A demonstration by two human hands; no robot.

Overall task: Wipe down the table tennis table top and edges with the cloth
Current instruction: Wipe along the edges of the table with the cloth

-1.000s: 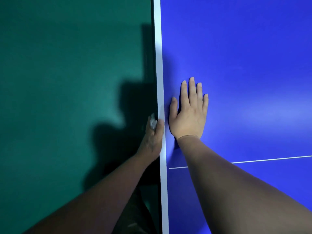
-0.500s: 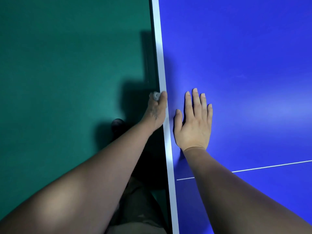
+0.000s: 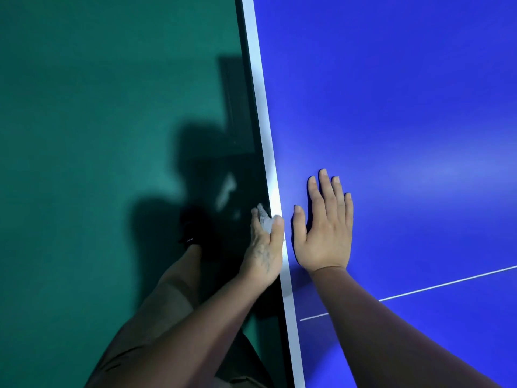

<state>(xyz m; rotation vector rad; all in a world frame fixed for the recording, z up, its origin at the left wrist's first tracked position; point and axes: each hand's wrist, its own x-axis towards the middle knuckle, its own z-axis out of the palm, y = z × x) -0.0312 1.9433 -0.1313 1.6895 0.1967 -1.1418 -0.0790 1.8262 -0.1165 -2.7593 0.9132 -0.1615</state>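
Note:
The blue table tennis table top (image 3: pixel 391 113) fills the right half of the view, with a white side line (image 3: pixel 258 93) along its left edge. My left hand (image 3: pixel 264 253) grips a small grey-white cloth (image 3: pixel 264 219) against the table's side edge, thumb on the white line and fingers below the edge, mostly hidden. My right hand (image 3: pixel 324 228) lies flat on the blue top just right of the edge, fingers straight and pointing away from me.
A green floor (image 3: pixel 98 135) lies to the left of the table, with my shadow on it. My leg and a dark shoe (image 3: pixel 193 228) stand near the table's edge. A thin white centre line (image 3: pixel 436 287) crosses the top near my right forearm.
My left hand slid forward along the side edge with the cloth, then back toward me level with my right hand. My right hand stayed flat. The view shifted, so the edge now runs slanted.

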